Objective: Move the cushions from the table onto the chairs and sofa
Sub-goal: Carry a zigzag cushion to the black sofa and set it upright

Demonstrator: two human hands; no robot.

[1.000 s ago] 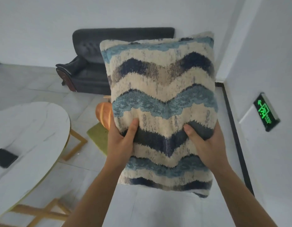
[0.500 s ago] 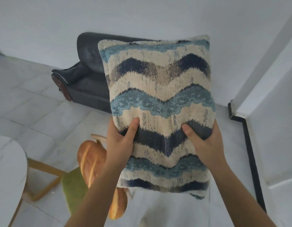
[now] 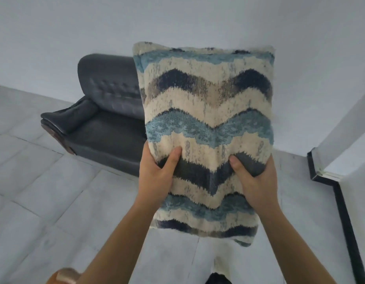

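Note:
I hold a cream cushion with blue and navy zigzag stripes (image 3: 208, 111) upright in front of me, clear of the floor. My left hand (image 3: 157, 175) grips its lower left edge, thumb pressed into the front. My right hand (image 3: 255, 179) grips the lower right edge the same way. Behind the cushion stands a dark leather sofa (image 3: 99, 128) against the wall. Its left armrest, seat and tufted back show; its right part is hidden by the cushion.
Grey floor tiles (image 3: 44, 201) stretch between me and the sofa. A white wall corner with black skirting (image 3: 341, 191) juts out at the right. The tip of an orange cushion (image 3: 63, 276) shows at the bottom left edge.
The view has advanced toward the sofa, which looks larger. The table and green chair have dropped out of sight, and only the orange cushion's tip remains. Both hands keep the same grip.

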